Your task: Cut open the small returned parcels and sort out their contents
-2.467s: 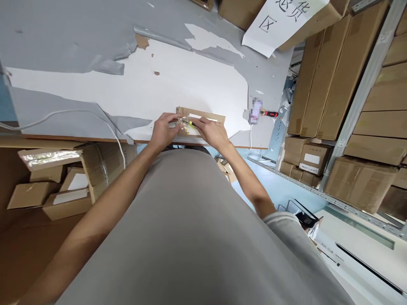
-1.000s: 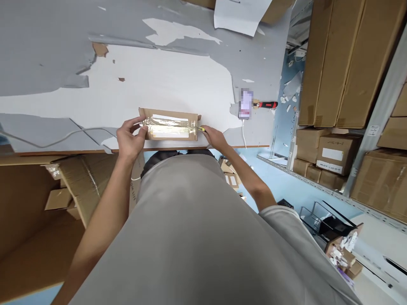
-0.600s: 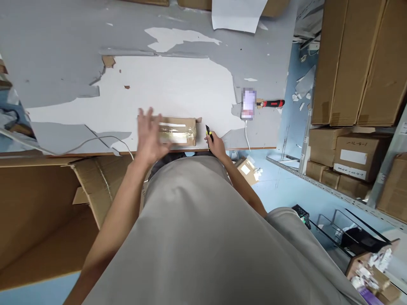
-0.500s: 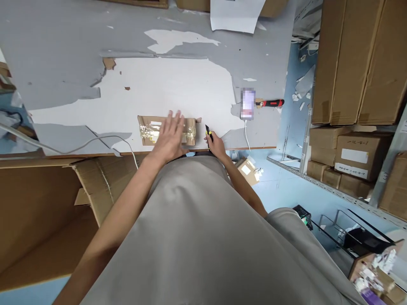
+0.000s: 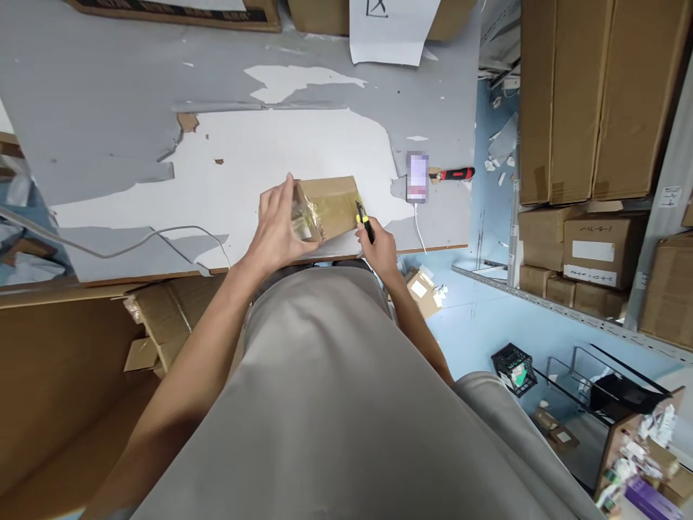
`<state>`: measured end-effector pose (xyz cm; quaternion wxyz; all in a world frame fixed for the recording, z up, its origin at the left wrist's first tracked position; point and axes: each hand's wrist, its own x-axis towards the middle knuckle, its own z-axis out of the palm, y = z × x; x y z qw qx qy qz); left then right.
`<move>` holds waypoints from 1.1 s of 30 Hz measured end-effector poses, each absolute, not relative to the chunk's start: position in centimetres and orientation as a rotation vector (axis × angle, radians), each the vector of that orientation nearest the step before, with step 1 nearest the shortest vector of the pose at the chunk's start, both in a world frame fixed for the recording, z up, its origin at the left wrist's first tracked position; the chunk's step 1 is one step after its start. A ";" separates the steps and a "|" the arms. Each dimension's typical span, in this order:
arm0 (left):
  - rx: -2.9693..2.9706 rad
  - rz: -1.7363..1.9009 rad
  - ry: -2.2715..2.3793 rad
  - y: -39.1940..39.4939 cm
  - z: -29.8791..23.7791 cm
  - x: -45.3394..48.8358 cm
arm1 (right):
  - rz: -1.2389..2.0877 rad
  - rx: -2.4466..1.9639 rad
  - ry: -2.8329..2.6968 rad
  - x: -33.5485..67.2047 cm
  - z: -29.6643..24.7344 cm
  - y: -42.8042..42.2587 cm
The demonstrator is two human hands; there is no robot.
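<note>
A small cardboard box (image 5: 336, 206) wrapped in clear tape rests near the front edge of the worktable (image 5: 227, 202), slightly turned. My left hand (image 5: 276, 224) grips its left end, with the thumb at the front and the fingers at the back. My right hand (image 5: 379, 245) is closed around a black and yellow utility knife (image 5: 365, 220). The knife's tip is at the right end of the box; I cannot tell whether it touches the tape.
To the right lie a phone (image 5: 417, 177) on a white cable and a red-black handled tool (image 5: 458, 174). A large open carton (image 5: 65, 390) stands below left. Shelves with cardboard boxes (image 5: 595, 245) are at the right; a black crate (image 5: 514, 370) sits on the floor.
My left hand has gone from lying flat on the box to gripping its left end. The box has turned and shifted right, and the knife has come up to its right end.
</note>
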<state>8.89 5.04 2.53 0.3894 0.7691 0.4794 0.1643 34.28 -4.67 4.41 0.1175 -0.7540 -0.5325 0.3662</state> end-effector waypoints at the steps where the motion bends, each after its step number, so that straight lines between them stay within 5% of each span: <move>1: 1.930 0.461 1.213 5.0 2.0 8.3 | 1.040 -2.214 -1.558 33.7 5.3 -4.5; 17: 1.324 0.726 1.347 6.6 -1.2 0.7 | 0.973 -2.429 -1.825 23.0 8.9 -3.6; 33: 1.323 0.584 1.211 11.0 -0.7 -0.6 | 1.041 -2.571 -1.935 14.3 12.2 0.4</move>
